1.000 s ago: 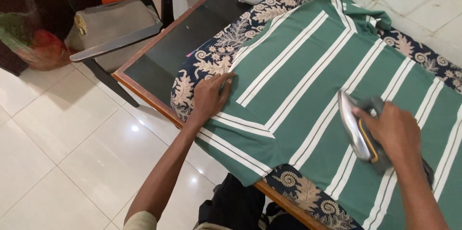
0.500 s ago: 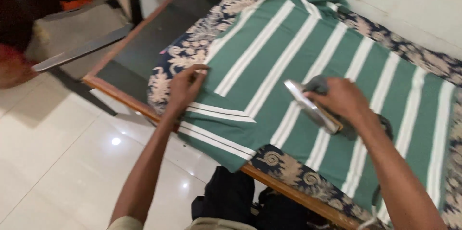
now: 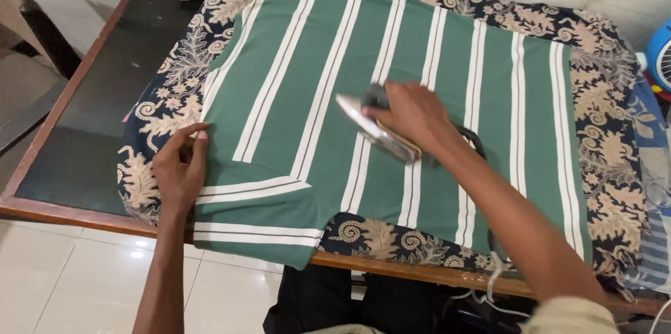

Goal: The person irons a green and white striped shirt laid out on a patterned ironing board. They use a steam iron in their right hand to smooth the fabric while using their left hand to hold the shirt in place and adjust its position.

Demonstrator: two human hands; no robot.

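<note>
Fingers point(image 3: 199, 140) flat at shirt point(image 3: 447, 61) edge

Green shirt point(image 3: 447, 82) with white stripes; navy cloth point(image 3: 168, 96) with beige floral pattern; silver iron point(image 3: 374, 131)

Bright, even light; floor tiles point(image 3: 140, 253) glare (slight motion blur).

- The shirt point(image 3: 419, 82) lies on the cloth point(image 3: 601, 96), which is on the table point(image 3: 84, 131).
- The iron point(image 3: 374, 130) stands on the shirt, right of the left hand point(image 3: 180, 170).
</note>
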